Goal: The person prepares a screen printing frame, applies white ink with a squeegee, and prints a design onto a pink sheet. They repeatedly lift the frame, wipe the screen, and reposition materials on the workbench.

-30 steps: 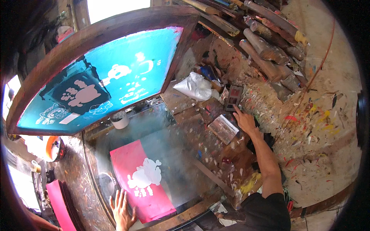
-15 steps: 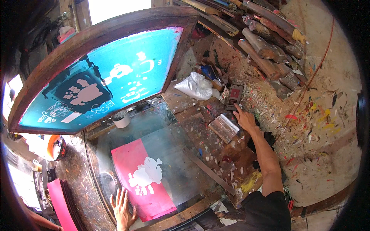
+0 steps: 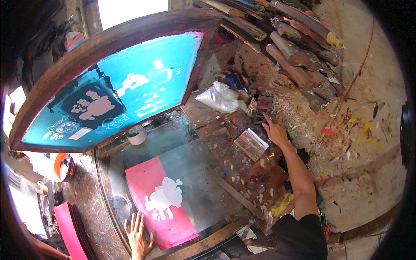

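My left hand (image 3: 139, 238) is open, fingers spread, at the left edge of a pink sheet (image 3: 182, 221) printed with white cartoon shapes. The sheet lies slanted on a smeared glass-like panel (image 3: 212, 203). On the right my arm reaches forward. My right hand (image 3: 274, 132) has its index finger stretched onto the near end of a small dark grey rectangular device (image 3: 263, 106) with a reddish panel; its kind is unclear. That hand grasps nothing. Above the panel, a wooden-framed printing screen (image 3: 143, 89) with turquoise mesh stands tilted up.
A squeegee-like wooden block (image 3: 251, 144) and a white plastic bag (image 3: 219, 97) lie near my right hand. A flat strip (image 3: 238, 193) crosses the panel's right side; a tape roll (image 3: 137, 135) sits at its back. Stacked pink sheets (image 3: 69, 225) and another person's arm (image 3: 45, 248) are lower left.
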`<state>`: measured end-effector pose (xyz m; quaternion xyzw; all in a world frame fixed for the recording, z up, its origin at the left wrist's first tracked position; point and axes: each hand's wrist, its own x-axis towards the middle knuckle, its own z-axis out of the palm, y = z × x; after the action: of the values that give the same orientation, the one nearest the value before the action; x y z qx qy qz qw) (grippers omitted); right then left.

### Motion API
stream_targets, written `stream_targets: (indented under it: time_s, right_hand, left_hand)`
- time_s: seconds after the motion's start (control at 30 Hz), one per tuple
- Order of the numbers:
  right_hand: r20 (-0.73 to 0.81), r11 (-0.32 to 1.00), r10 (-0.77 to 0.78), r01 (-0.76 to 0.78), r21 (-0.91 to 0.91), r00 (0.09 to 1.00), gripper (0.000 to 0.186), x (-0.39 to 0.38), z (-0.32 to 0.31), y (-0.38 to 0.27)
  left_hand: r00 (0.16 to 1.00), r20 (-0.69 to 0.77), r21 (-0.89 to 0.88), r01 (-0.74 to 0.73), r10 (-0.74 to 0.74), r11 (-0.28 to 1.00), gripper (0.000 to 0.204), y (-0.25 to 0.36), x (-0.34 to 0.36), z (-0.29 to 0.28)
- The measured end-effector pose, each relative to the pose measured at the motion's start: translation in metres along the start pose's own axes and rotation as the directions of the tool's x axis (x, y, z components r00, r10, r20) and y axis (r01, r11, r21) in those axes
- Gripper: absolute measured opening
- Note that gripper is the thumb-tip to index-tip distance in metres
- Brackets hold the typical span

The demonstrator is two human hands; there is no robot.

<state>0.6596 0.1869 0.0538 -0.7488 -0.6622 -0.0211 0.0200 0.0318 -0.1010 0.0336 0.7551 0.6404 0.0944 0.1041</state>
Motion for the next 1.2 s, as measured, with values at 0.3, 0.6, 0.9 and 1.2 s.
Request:
stream_targets:
  time_s: [0.3,0.6,0.9,1.2]
  right_hand:
    - [-0.057,0.230,0.439,-0.051,0.972,0.897,0.050,-0.117,-0.012,-0.015]
    - [-0.683,0.755,0.646,-0.159,0.636,0.339,0.027,-0.420,-0.212,0.004]
    - [-0.544,0.552,0.815,-0.023,0.834,-0.198,0.030,-0.580,-0.248,0.084]
    - [-0.233,0.264,0.961,-0.243,0.933,0.148,0.029,-0.568,-0.223,0.129]
  left_hand:
    - [1.000,-0.014,-0.005,-0.020,0.020,1.000,0.081,-0.003,-0.001,-0.004]
    - [1.000,0.014,0.028,-0.014,0.013,1.000,0.074,0.000,0.003,0.003]
    - [0.996,-0.067,0.184,-0.039,0.052,0.982,0.073,0.001,-0.006,0.007]
    - [0.998,-0.032,0.204,-0.039,0.047,0.978,0.071,-0.009,0.003,0.013]
